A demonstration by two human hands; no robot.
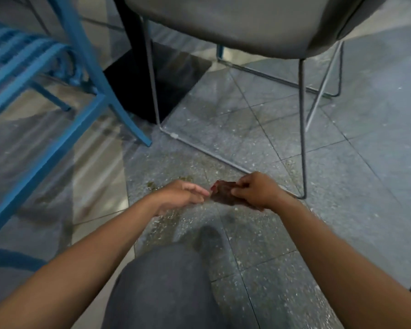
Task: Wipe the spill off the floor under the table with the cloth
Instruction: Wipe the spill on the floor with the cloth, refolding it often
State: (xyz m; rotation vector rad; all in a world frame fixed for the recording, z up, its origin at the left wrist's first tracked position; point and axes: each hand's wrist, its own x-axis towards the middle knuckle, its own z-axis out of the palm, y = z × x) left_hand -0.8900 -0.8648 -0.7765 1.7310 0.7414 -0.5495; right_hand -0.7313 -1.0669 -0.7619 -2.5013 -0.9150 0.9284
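A dark reddish-brown cloth (pixel 223 192) is bunched in my right hand (pixel 254 189), held just above the speckled grey floor. My left hand (pixel 180 195) is beside it on the left, fingers apart, with its fingertips at the cloth's edge; whether they touch it I cannot tell. A yellowish-green wet spill (pixel 166 222) spreads over the tiles below and left of my hands, with a darker patch (pixel 152 185) near my left hand.
A blue metal chair (pixel 64 96) stands at left, its leg close to the spill. A grey chair (pixel 235 20) on thin wire legs (pixel 301 138) stands ahead. The table's black base (pixel 157 81) sits between them. My knee and shoe (pixel 209 241) are below my hands.
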